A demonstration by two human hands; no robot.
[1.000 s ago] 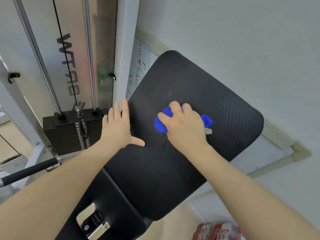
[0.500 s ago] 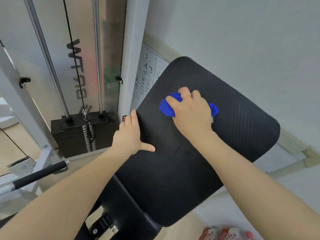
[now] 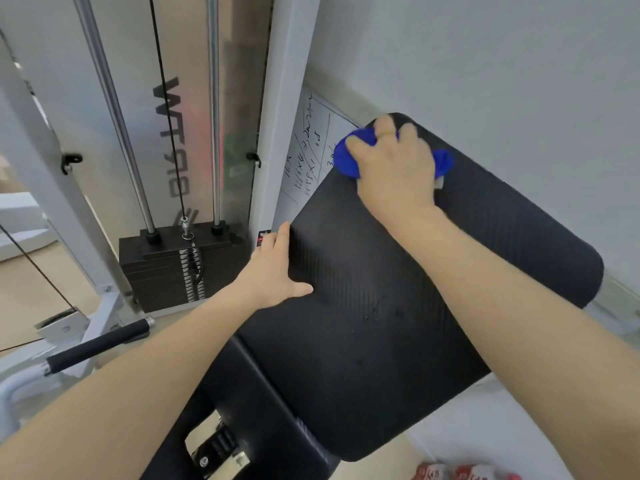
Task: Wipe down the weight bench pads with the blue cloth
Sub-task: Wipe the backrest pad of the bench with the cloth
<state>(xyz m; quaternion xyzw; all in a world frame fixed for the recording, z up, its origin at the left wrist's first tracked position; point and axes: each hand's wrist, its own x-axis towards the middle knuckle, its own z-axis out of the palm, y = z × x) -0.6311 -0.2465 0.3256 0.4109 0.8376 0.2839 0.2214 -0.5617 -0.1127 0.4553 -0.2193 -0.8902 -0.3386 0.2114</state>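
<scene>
Wiping pad (image 3: 398, 323) top corner; we are clutching soft, light cloth (image 3: 349, 161) bunched under right hand (image 3: 394, 168), left hand (image 3: 273, 268) resting flat, fingers straight, steadying pad edge.

Black bench pad (image 3: 398, 299): ribbed surface, tilted, filling the middle and right of the scene, far corner close to the pale wall (image 3: 502, 64). Right hand (image 3: 394, 168): at the pad's far corner, fingers curled over a bunched blue cloth (image 3: 349, 161), which shows on both sides of the hand. Left hand (image 3: 273, 268): flat along the pad's left edge, fingers straight, thumb spread onto the pad. Weight stack (image 3: 173, 268): black plates, far left, with two chrome guide rods (image 3: 214, 133) and a black cable (image 3: 166, 116) above. Whiteboard (image 3: 311, 150): handwritten, behind the pad. Padded handle (image 3: 100, 344): near left. Red-and-white packs (image 3: 464, 472): near right, on the floor.
</scene>
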